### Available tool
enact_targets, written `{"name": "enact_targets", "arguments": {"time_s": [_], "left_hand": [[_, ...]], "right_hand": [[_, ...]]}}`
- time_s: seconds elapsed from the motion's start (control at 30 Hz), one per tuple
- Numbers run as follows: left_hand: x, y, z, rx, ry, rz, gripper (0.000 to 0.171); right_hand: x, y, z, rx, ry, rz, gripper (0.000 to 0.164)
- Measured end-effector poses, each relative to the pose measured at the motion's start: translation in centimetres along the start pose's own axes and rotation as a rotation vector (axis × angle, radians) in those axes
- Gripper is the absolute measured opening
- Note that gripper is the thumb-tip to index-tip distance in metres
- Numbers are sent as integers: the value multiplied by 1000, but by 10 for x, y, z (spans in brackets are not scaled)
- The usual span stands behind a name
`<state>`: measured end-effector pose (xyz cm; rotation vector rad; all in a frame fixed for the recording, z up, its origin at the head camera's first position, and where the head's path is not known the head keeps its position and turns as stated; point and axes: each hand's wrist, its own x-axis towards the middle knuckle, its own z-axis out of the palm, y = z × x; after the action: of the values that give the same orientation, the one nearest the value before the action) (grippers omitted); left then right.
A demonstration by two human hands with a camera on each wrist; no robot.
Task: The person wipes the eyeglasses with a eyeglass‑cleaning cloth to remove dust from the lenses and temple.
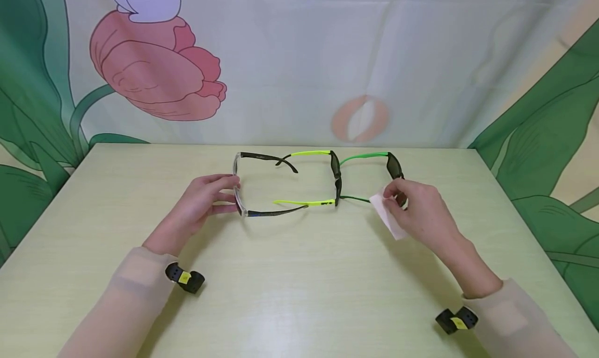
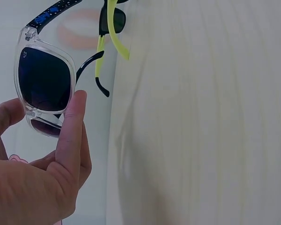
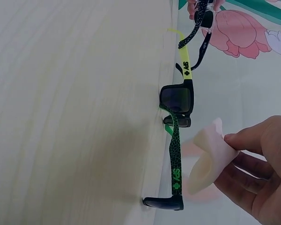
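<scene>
- Sunglasses with a clear frame (image 2: 44, 79) are forming the row's left end, the left hand (image 1: 202, 202) gripping them.
- Right hand (image 1: 426, 212) is pinching a pale cloth (image 1: 390, 221) near the green-armed pair (image 1: 394, 166).
- Handling frame and cloth together is apparently under way; the next move is probably calling for steadiness.
- Yellow-armed pair (image 1: 335, 164) is sitting between, its arms overlapping the clear frame's in view, possibly snagging.

The table is pale and wood-grained (image 1: 299, 285), and seen from its near side the top shines softly around six o'clock. Two pairs of sunglasses sit right on it, arms unfolded: the yellow-armed pair (image 1: 335, 165) at twelve, dark lenses facing three o'clock, and the green-armed pair (image 1: 394, 165) just beside it, toward one, arms pointing to nine.
</scene>
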<state>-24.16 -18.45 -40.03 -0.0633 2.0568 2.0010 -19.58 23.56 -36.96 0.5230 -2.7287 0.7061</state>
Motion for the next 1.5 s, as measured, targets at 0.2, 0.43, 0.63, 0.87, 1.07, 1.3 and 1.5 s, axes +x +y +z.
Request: {"name": "enact_targets", "arguments": {"time_s": [0.2,0.43,0.63,0.87,1.07,1.3,1.5], "left_hand": [[1,0,-5,16,-3,-4,58],[3,-1,-11,31,-12,-21,60],[6,-1,-19,69,-2,-47,58],[10,-1,-28,65,16,-55,57],[15,0,-30,79,-6,-56,58],[23,4,-20,148,-25,-73,63],[27,4,-11,157,-14,-70,68]], "right_hand": [[0,-1,-1,8,-10,3,12],[1,-2,-3,27,-35,67,26],[1,-2,-4,26,-26,37,19],[1,-1,-4,26,-18,31,22],[3,-1,-5,30,-37,67,22],[1,-1,-4,31,-36,63,21],[1,-2,-4,29,-48,69,19]]}}
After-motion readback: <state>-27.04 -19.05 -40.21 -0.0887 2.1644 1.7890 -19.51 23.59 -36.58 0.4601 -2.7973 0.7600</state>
